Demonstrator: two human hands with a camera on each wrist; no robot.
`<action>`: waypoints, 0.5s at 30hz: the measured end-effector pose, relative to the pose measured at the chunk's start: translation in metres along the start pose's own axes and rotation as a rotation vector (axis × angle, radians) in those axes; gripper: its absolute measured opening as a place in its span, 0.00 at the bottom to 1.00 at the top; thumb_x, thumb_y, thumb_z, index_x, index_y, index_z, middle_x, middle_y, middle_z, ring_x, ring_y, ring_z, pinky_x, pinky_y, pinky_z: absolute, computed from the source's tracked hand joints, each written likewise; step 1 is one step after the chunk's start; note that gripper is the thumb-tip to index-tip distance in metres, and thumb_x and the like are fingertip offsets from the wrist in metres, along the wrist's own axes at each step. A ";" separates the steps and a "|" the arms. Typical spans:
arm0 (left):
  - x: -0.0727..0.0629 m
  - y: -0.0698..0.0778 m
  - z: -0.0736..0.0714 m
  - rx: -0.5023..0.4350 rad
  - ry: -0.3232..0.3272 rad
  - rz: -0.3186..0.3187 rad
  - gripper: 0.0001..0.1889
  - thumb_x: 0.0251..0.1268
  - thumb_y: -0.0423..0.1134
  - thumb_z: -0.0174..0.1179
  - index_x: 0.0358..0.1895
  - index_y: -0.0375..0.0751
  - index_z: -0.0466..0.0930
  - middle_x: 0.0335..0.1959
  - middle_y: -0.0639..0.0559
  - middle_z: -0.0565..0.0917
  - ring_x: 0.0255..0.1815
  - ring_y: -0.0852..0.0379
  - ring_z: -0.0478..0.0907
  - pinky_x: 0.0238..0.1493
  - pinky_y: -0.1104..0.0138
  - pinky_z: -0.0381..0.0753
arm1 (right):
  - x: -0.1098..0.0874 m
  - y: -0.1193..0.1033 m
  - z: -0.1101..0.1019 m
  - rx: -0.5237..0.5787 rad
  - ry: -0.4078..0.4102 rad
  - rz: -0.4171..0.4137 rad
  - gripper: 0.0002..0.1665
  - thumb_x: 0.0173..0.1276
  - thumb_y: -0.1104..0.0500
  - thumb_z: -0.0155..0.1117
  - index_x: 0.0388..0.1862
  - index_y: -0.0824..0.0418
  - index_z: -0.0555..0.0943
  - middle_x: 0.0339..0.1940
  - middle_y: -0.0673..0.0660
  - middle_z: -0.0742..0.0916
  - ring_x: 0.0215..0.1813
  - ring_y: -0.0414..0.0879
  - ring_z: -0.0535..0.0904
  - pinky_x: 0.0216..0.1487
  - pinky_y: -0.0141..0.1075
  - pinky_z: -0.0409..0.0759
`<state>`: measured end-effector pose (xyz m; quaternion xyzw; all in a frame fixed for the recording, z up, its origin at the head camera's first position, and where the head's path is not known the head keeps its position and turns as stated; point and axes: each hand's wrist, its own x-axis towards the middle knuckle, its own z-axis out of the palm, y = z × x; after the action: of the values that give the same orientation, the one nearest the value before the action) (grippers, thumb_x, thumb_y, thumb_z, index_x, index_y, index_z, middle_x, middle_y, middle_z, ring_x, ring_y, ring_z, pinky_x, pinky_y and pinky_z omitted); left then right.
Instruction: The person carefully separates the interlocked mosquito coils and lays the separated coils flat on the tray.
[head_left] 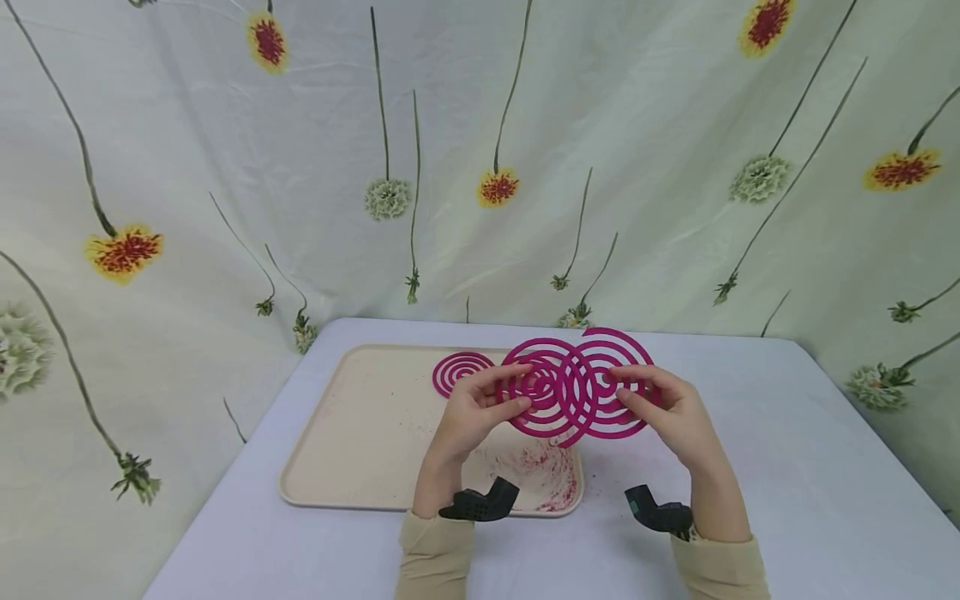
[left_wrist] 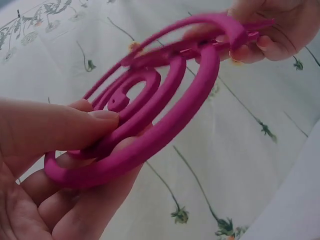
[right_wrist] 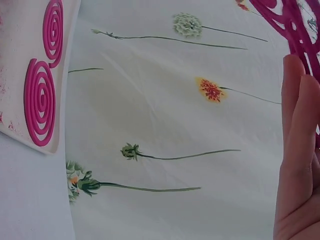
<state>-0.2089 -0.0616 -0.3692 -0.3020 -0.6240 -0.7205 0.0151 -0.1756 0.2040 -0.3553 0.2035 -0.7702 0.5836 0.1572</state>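
Two magenta mosquito coils are held up over the tray's right side, overlapping where their rings cross. My left hand (head_left: 468, 412) pinches the left coil (left_wrist: 197, 95) near its centre, thumb on the near face and fingers behind. With thumb and fingers, my right hand (head_left: 678, 408) grips the right coil (head_left: 611, 434) near its middle. Whether the two coils are interlocked or just overlapping, I cannot tell. Two more coils lie on the tray at its far right; the right wrist view shows one spiral (right_wrist: 42, 102) beside another (right_wrist: 53, 30).
A beige tray (head_left: 360, 450) lies on the white-covered table (head_left: 787, 467). Pink crumbs (head_left: 555, 475) are scattered in its near right corner. Behind the table hangs a flower-printed cloth (head_left: 660, 208).
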 end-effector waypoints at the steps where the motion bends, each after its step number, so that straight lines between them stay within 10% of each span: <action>1: 0.000 0.000 0.000 0.013 0.012 -0.003 0.20 0.57 0.24 0.61 0.55 0.26 0.75 0.48 0.34 0.78 0.44 0.42 0.80 0.44 0.62 0.82 | -0.001 -0.001 -0.001 -0.003 0.002 0.004 0.17 0.63 0.68 0.62 0.52 0.70 0.78 0.45 0.45 0.82 0.41 0.41 0.81 0.38 0.32 0.83; 15: -0.004 0.008 0.000 0.140 -0.012 0.010 0.17 0.59 0.25 0.60 0.52 0.28 0.78 0.42 0.33 0.80 0.35 0.55 0.79 0.37 0.70 0.82 | -0.003 -0.001 -0.013 -0.011 -0.078 0.037 0.18 0.63 0.68 0.63 0.51 0.72 0.78 0.41 0.47 0.84 0.39 0.44 0.81 0.36 0.33 0.83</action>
<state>-0.2025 -0.0646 -0.3639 -0.3076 -0.6715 -0.6732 0.0362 -0.1721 0.2171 -0.3523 0.2110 -0.7826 0.5738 0.1174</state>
